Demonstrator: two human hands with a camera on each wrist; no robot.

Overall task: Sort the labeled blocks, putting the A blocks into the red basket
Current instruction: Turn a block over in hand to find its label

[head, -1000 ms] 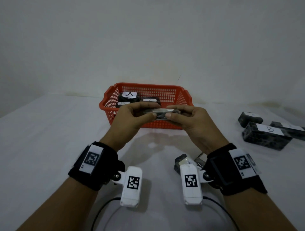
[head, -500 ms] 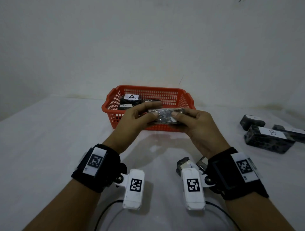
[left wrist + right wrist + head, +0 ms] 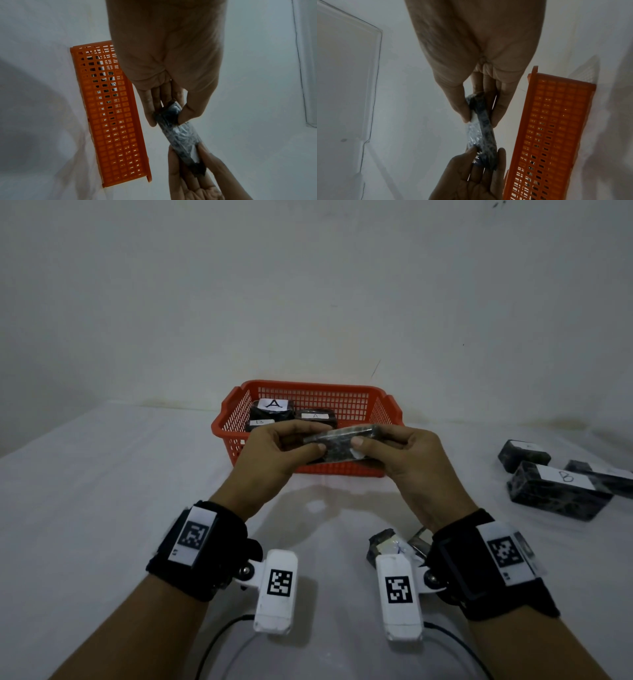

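A flat dark marbled block [image 3: 339, 445] hangs in the air just in front of the red basket [image 3: 387, 409]. My left hand [image 3: 284, 451] pinches its left end and my right hand [image 3: 404, 455] pinches its right end. The same block [image 3: 180, 135] shows between thumb and fingers in the left wrist view, and the block [image 3: 481, 129] likewise in the right wrist view. A white label corner peeks out under my right thumb; its letter is hidden. Inside the basket lie a block marked A [image 3: 272, 407], a second A block [image 3: 317, 416] and one marked B [image 3: 262, 423].
At the right of the white table lie a big block marked B [image 3: 558, 491] and two more dark blocks [image 3: 524, 455], [image 3: 603, 477]. A small block [image 3: 385, 544] sits under my right wrist. Cables run off the front edge. A wall stands behind the basket.
Both hands have turned the block, so its dark face now points toward me instead of its thin edge. The hands stay in front of the basket.
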